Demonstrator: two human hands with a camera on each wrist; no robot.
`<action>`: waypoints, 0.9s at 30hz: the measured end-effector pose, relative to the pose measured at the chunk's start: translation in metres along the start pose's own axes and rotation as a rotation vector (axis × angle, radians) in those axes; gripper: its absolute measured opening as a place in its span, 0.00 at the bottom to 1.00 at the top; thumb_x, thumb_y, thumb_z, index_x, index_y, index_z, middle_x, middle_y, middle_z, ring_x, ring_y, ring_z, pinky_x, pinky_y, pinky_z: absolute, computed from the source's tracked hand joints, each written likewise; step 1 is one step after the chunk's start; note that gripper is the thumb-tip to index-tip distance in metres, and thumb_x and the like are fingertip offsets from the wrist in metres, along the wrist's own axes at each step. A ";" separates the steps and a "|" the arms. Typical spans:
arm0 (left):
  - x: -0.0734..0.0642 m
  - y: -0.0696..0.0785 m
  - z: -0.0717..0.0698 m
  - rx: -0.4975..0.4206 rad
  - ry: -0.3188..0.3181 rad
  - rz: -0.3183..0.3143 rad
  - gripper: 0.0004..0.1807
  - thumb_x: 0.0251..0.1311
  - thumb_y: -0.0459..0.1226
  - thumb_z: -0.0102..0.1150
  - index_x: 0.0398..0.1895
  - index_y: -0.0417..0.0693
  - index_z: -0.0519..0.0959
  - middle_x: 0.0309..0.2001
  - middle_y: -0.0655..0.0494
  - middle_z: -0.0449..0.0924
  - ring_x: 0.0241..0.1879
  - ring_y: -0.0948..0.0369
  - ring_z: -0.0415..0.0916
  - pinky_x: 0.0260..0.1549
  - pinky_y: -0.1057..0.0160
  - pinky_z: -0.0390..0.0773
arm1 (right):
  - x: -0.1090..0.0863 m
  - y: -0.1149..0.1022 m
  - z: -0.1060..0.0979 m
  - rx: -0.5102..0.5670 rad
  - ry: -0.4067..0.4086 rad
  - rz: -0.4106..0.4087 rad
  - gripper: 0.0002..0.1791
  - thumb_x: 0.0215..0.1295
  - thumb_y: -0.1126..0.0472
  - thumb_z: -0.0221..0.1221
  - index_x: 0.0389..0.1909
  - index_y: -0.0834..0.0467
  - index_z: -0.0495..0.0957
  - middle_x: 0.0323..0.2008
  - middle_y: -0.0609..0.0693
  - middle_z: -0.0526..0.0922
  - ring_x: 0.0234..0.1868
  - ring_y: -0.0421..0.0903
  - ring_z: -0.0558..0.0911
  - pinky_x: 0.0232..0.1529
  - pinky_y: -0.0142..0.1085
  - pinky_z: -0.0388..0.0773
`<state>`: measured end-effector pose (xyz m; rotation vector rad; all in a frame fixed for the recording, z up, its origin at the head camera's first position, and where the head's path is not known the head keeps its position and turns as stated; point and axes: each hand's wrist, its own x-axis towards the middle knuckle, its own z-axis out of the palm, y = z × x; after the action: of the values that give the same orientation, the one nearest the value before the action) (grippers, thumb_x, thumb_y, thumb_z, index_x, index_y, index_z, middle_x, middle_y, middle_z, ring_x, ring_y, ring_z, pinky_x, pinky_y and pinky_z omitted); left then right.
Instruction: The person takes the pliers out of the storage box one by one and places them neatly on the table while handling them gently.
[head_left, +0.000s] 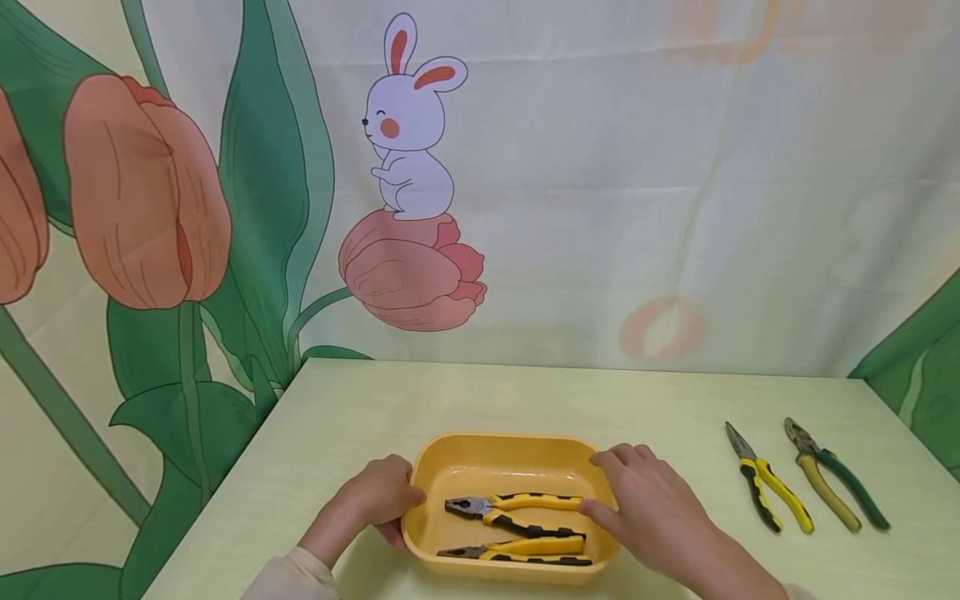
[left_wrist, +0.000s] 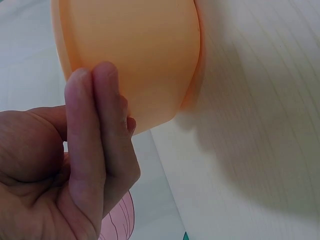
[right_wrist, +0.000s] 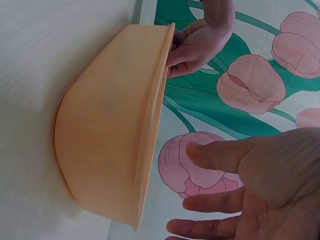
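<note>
left hand (head_left: pixel 378 498): pinches yellow tray (head_left: pixel 517 454) by its left wall, thumb inside | right hand (head_left: pixel 656 508): fingers apart, near right rim | tray: between both hands | two pliers (head_left: pixel 536 501): inside tray, handles toward right hand

Perhaps a staged indoor corner: pale table (head_left: pixel 570 397) before a creased tulip-print cloth (head_left: pixel 555 192).

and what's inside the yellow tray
Two yellow-handled pliers lie inside the yellow tray: a far pair and a near pair. What's beneath them is covered, and the right hand hides some of the tray's right side.
</note>
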<state>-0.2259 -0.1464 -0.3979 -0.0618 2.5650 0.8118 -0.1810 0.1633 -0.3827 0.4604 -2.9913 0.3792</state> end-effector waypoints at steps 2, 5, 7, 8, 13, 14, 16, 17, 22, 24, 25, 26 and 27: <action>0.000 0.000 0.000 -0.002 -0.005 -0.007 0.06 0.66 0.35 0.54 0.36 0.39 0.73 0.23 0.46 0.81 0.13 0.61 0.79 0.16 0.67 0.82 | 0.000 -0.003 0.001 0.008 -0.003 -0.008 0.29 0.56 0.45 0.68 0.55 0.57 0.78 0.50 0.52 0.81 0.51 0.51 0.78 0.50 0.47 0.80; 0.000 0.000 0.000 -0.008 -0.009 -0.010 0.06 0.67 0.35 0.54 0.37 0.38 0.73 0.23 0.46 0.81 0.13 0.61 0.79 0.16 0.67 0.82 | 0.001 -0.008 0.003 0.021 -0.016 -0.019 0.30 0.55 0.45 0.69 0.54 0.57 0.78 0.49 0.51 0.81 0.50 0.50 0.77 0.50 0.46 0.80; 0.000 0.000 0.000 -0.011 -0.009 -0.007 0.06 0.66 0.34 0.54 0.37 0.38 0.73 0.23 0.46 0.81 0.13 0.61 0.79 0.16 0.67 0.82 | 0.002 -0.010 0.004 0.024 -0.023 -0.030 0.30 0.54 0.45 0.70 0.54 0.57 0.78 0.49 0.51 0.81 0.49 0.49 0.77 0.49 0.45 0.80; -0.001 0.000 0.000 -0.013 -0.008 -0.005 0.06 0.66 0.34 0.54 0.36 0.38 0.73 0.23 0.46 0.81 0.13 0.61 0.79 0.16 0.67 0.82 | 0.002 -0.011 0.004 0.026 -0.024 -0.037 0.30 0.54 0.45 0.70 0.54 0.57 0.78 0.49 0.51 0.81 0.49 0.49 0.77 0.49 0.44 0.80; -0.002 0.001 0.000 -0.020 0.002 0.012 0.05 0.65 0.33 0.54 0.34 0.39 0.73 0.22 0.46 0.81 0.12 0.62 0.79 0.16 0.67 0.81 | 0.004 -0.015 0.009 0.041 -0.018 -0.071 0.30 0.54 0.45 0.70 0.54 0.58 0.77 0.49 0.51 0.82 0.48 0.49 0.77 0.48 0.43 0.80; -0.002 0.001 0.000 -0.022 0.005 0.016 0.05 0.65 0.33 0.53 0.34 0.39 0.73 0.22 0.46 0.81 0.12 0.61 0.79 0.16 0.66 0.81 | 0.005 -0.016 0.010 0.045 -0.017 -0.077 0.31 0.54 0.45 0.70 0.54 0.58 0.77 0.49 0.51 0.82 0.48 0.49 0.77 0.48 0.43 0.80; -0.003 0.001 0.000 -0.020 0.011 0.022 0.05 0.65 0.33 0.53 0.33 0.39 0.72 0.22 0.46 0.81 0.12 0.61 0.79 0.16 0.66 0.81 | 0.006 -0.017 0.013 0.047 -0.014 -0.091 0.30 0.54 0.46 0.70 0.54 0.59 0.78 0.49 0.51 0.82 0.48 0.49 0.77 0.47 0.43 0.80; -0.003 0.000 0.001 -0.018 0.014 0.025 0.05 0.65 0.33 0.53 0.32 0.39 0.72 0.21 0.46 0.81 0.12 0.61 0.79 0.15 0.66 0.81 | 0.007 -0.017 0.014 0.048 -0.013 -0.097 0.30 0.54 0.46 0.70 0.54 0.59 0.78 0.49 0.51 0.82 0.47 0.49 0.77 0.47 0.43 0.80; -0.003 -0.001 0.001 -0.015 0.024 0.030 0.05 0.64 0.33 0.52 0.31 0.40 0.72 0.21 0.46 0.81 0.12 0.61 0.79 0.15 0.67 0.81 | 0.010 -0.018 0.022 0.049 -0.011 -0.133 0.30 0.55 0.47 0.70 0.53 0.60 0.78 0.48 0.53 0.82 0.46 0.50 0.77 0.45 0.44 0.80; -0.003 -0.001 0.001 -0.017 0.024 0.028 0.05 0.64 0.33 0.52 0.31 0.40 0.72 0.21 0.46 0.81 0.12 0.61 0.79 0.15 0.67 0.81 | 0.011 -0.019 0.025 0.048 -0.014 -0.142 0.29 0.55 0.47 0.70 0.53 0.61 0.78 0.47 0.53 0.82 0.46 0.51 0.78 0.45 0.45 0.80; -0.003 0.000 0.001 -0.017 0.023 0.025 0.05 0.64 0.33 0.52 0.32 0.40 0.72 0.22 0.46 0.81 0.12 0.61 0.79 0.15 0.67 0.81 | 0.012 -0.019 0.026 0.049 -0.017 -0.145 0.29 0.55 0.47 0.70 0.53 0.61 0.78 0.47 0.53 0.82 0.46 0.51 0.78 0.46 0.45 0.80; -0.003 0.000 0.001 -0.018 0.023 0.024 0.05 0.64 0.33 0.52 0.32 0.40 0.72 0.22 0.46 0.81 0.12 0.61 0.79 0.15 0.67 0.81 | 0.012 -0.019 0.027 0.049 -0.021 -0.146 0.29 0.55 0.48 0.70 0.53 0.61 0.78 0.47 0.53 0.82 0.47 0.51 0.78 0.46 0.45 0.81; -0.003 0.000 0.001 -0.019 0.022 0.022 0.05 0.64 0.33 0.52 0.32 0.40 0.72 0.22 0.45 0.81 0.12 0.61 0.79 0.15 0.67 0.81 | 0.013 -0.020 0.029 0.049 -0.025 -0.147 0.29 0.55 0.48 0.70 0.53 0.61 0.78 0.47 0.53 0.82 0.47 0.51 0.78 0.46 0.46 0.81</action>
<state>-0.2229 -0.1463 -0.3970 -0.0480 2.5831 0.8481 -0.1883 0.1341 -0.4041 0.6896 -2.9537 0.4366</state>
